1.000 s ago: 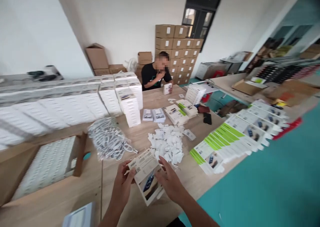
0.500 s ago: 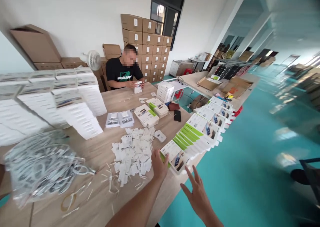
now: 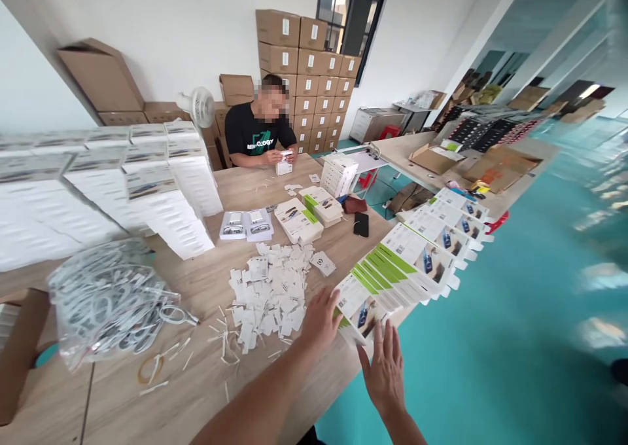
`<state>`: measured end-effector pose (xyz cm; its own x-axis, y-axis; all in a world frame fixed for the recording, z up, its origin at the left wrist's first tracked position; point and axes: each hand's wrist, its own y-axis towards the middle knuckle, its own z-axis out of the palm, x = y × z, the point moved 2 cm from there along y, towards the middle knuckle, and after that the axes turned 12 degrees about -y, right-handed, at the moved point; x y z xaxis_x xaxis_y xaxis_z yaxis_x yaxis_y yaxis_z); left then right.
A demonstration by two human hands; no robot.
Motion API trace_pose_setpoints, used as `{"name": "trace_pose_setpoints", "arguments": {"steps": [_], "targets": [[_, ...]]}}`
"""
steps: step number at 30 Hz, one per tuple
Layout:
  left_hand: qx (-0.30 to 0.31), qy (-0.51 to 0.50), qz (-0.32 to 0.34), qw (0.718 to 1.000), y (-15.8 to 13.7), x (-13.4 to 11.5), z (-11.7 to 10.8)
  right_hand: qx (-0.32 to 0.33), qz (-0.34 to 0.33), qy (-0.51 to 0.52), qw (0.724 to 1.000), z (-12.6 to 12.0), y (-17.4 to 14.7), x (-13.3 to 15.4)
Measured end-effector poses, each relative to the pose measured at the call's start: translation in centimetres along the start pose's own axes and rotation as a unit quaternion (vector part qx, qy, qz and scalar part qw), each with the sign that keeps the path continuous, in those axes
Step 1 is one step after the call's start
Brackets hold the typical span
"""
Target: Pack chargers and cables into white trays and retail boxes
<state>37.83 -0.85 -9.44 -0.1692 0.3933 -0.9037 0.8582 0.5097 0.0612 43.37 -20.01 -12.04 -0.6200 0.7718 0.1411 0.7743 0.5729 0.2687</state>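
Observation:
A slanting row of flat, unfolded printed boxes (image 3: 362, 309), white and green with a picture of a blue device, lies along the table's right edge. My left hand (image 3: 321, 315) rests against the left end of the nearest box, its fingers extended and not gripping. At the opposite end of that same box, my right hand (image 3: 385, 366) is open, fingers stretched out and fingertips at or very near the card edge. A loose heap of small white cards (image 3: 272, 298) lies left of my left hand.
A clear bag of coiled cables (image 3: 112, 307) lies at left, before tall stacks of white boxes (image 3: 171, 216). Two open trays (image 3: 245, 225), box stacks (image 3: 297, 221) and a phone (image 3: 361, 224) sit mid-table. Across it, a co-worker (image 3: 260, 127) holds a small white box.
My right hand has moved in toward the nearest box, its fingers closer together. My left hand stays at the box's left end. The view has shifted, moving the scene rightward.

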Motion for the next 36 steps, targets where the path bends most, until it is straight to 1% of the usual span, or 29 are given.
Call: {"name": "trace_pose_setpoints", "arguments": {"steps": [2,4,6,9,11,13,15,17,20,22,25,27,29,30,32,34,35,36], "targets": [[0.036,0.017,0.02,0.999,0.1,-0.2,0.1,0.004,0.03,-0.009,0.999,0.4,-0.5,0.5],[0.057,0.032,0.023,0.998,0.2,-0.1,0.3,0.008,0.07,0.001,0.998,0.9,-0.8,1.0],[0.071,0.044,0.022,0.996,0.4,0.2,0.4,0.018,0.126,0.031,0.991,1.7,-1.0,1.7],[0.088,0.059,0.019,0.994,0.5,0.7,0.6,0.034,0.21,0.099,0.972,2.9,-0.9,2.7],[0.098,0.065,0.017,0.993,0.5,1.0,0.6,0.04,0.239,0.135,0.961,3.5,-0.7,3.4],[0.108,0.069,0.018,0.992,0.4,1.0,0.6,0.04,0.254,0.153,0.954,3.9,-0.4,3.9],[0.116,0.071,0.019,0.991,0.3,0.9,0.6,0.043,0.26,0.157,0.952,4.3,-0.3,4.0],[0.12,0.072,0.018,0.99,0.2,0.4,0.5,0.041,0.251,0.151,0.955,4.5,-0.5,3.5],[0.13,0.072,0.012,0.989,0.0,-0.6,0.2,0.002,0.185,0.13,0.974,4.2,-1.2,2.0],[0.137,0.069,0.0,0.988,-0.1,-1.3,-0.4,-0.047,0.138,0.105,0.984,3.2,-1.7,0.7],[0.131,0.055,-0.028,0.989,-1.3,-1.9,-2.3,-0.09,0.103,0.069,0.988,0.2,-2.0,-0.7],[0.11,0.035,-0.043,0.992,-3.7,-1.8,-4.5,-0.124,0.046,0.062,0.989,-2.2,-1.7,-0.1],[0.072,-0.001,-0.056,0.996,-7.9,-0.9,-7.0,-0.147,-0.036,0.078,0.985,-4.0,-1.1,2.2],[0.051,-0.023,-0.064,0.996,-10.5,-0.1,-8.3,-0.142,-0.077,0.095,0.982,-4.4,-0.6,3.9],[-0.003,-0.048,-0.111,0.993,-16.6,2.4,-10.9,-0.098,-0.136,0.133,0.977,-3.9,1.1,7.8],[-0.061,-0.085,-0.178,0.978,-23.3,5.4,-13.2,-0.035,-0.175,0.16,0.971,-2.3,3.9,12.0],[-0.096,-0.117,-0.218,0.964,-26.7,6.8,-14.3,-0.005,-0.192,0.161,0.968,-1.3,5.8,14.0],[-0.127,-0.155,-0.263,0.944,-30.0,8.0,-15.2,0.02,-0.214,0.156,0.964,-0.2,7.9,15.9]]}}
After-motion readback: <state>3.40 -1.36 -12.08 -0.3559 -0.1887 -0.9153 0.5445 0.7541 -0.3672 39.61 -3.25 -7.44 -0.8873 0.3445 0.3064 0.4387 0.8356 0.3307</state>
